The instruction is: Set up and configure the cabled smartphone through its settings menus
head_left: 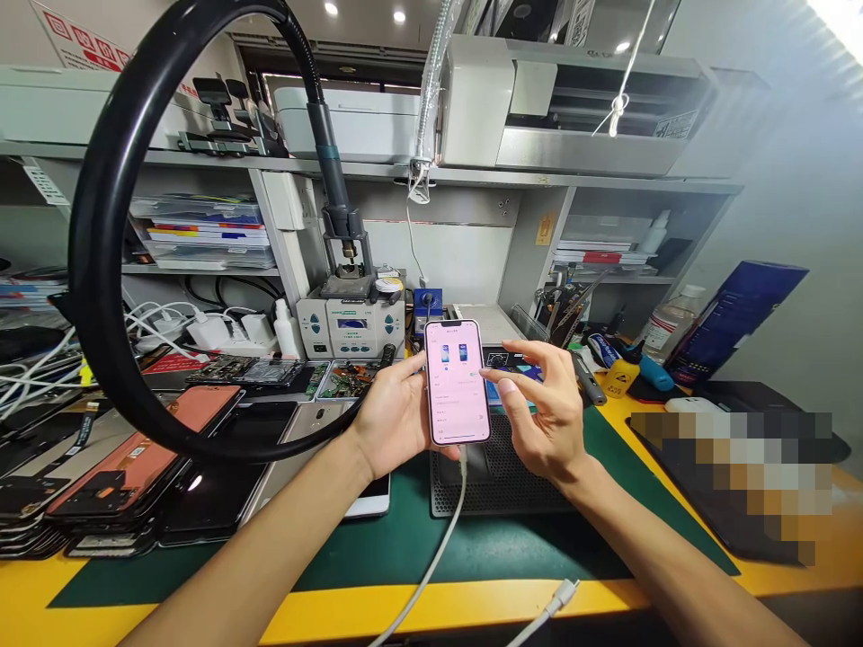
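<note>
Phone held above a bench (pixel 796 575), between a person's two hands. The phone (pixel 458 386) stands in portrait position, its long axis running from the near side to the far side of the bench, with the top leaning very slightly left. Its notched top edge points away from the person, toward the shelves (pixel 532 175); its bottom edge points back toward the person, and its lit pink screen faces the viewer. The left hand (pixel 395 418) holds the phone, with the thumb along the left edge and the other fingers partly hidden beneath. The right hand (pixel 546 404) is empty, its fingers moderately spread, the index fingertip at the right side of the screen; whether it touches the glass cannot be told. A white cable (pixel 441 548) meets the bottom edge and runs down toward the person; a loose white plug (pixel 563 595) lies to its right. Below the phone is a perforated black plate (pixel 499 499) on a green mat (pixel 573 566). At left, a thick black hose (pixel 101 207) loops in front of stacked phone parts (pixel 155 431); beyond the left hand stands a grey control box (pixel 354 328).
</note>
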The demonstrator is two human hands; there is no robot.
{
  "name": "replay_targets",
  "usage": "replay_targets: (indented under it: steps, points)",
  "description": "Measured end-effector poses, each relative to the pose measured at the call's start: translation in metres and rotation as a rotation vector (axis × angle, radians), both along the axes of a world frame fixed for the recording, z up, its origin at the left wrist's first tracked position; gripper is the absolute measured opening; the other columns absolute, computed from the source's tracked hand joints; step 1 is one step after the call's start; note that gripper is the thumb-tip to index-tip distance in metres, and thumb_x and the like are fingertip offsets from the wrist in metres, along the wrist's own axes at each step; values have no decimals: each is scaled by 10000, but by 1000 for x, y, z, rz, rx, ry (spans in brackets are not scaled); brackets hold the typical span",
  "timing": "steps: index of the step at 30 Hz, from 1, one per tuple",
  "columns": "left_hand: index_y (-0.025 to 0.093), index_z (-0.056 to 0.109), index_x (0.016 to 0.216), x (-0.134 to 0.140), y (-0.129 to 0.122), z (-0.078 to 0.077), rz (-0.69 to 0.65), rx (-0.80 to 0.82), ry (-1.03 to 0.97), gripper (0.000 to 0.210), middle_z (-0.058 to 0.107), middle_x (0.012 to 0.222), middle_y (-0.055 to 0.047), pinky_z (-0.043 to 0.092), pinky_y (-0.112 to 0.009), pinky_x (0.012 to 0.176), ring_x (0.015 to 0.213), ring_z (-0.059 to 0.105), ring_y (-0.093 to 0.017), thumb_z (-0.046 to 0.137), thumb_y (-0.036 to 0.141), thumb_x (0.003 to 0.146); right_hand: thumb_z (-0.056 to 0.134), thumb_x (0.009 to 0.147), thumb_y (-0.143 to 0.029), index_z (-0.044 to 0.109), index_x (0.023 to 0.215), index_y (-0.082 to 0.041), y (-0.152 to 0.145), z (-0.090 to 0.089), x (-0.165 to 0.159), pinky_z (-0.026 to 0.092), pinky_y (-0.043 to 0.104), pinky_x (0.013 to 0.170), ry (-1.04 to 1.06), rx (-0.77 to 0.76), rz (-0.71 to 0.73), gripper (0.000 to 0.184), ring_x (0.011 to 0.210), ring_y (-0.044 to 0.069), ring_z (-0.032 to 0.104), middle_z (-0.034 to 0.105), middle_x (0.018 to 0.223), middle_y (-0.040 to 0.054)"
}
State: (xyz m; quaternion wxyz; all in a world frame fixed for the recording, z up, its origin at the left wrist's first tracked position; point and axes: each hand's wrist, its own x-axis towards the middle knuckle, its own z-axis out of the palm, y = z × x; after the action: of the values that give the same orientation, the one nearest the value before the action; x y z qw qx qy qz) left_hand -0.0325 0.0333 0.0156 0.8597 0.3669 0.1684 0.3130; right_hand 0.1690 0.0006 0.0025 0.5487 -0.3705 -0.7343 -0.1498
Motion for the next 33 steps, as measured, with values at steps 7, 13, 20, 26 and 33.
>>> replay_targets:
  steps: [7, 13, 20, 26, 33]
  points:
    - [112, 621, 1342, 0, -1, 2, -5, -20, -14, 567, 651, 1248, -220, 577, -452, 553, 896, 695, -355, 383, 496, 999, 549, 912, -178, 792, 1002, -247, -1, 1, -2, 490, 543, 923, -23, -11, 2, 268, 1131, 311, 550, 641, 1210, 112]
    - [112, 647, 1305, 0, 0, 1, -21, -8, -31, 544, 665, 1224, -207, 573, -449, 552, 892, 691, -351, 374, 476, 1006, 558, 893, -156, 797, 962, -224, -2, 4, -3, 461, 551, 963, -67, 13, 3, 257, 1132, 315, 546, 638, 1213, 121]
    - [116, 666, 1261, 0, -1, 2, 11, -14, 4, 538, 691, 1112, -181, 568, -452, 548, 847, 689, -346, 390, 493, 995, 554, 902, -160, 791, 971, -235, -1, 3, -1, 465, 549, 945, -19, 19, -6, 259, 1116, 310, 552, 647, 1197, 113]
    - [106, 659, 1276, 0, 0, 1, -24, -13, -30, 550, 686, 1153, -196, 573, -450, 563, 857, 695, -342, 374, 489, 1002, 552, 881, -146, 787, 873, -227, -3, 4, -2, 479, 543, 916, -18, 49, 32, 249, 1068, 307, 571, 668, 1123, 112]
    - [107, 632, 1323, 0, 0, 2, -14, -29, -34, 559, 690, 1156, -207, 575, -447, 557, 855, 709, -352, 384, 491, 1000, 536, 889, -152, 790, 910, -231, -4, 4, -3, 469, 558, 935, -50, 24, 48, 268, 1096, 310, 554, 658, 1155, 109]
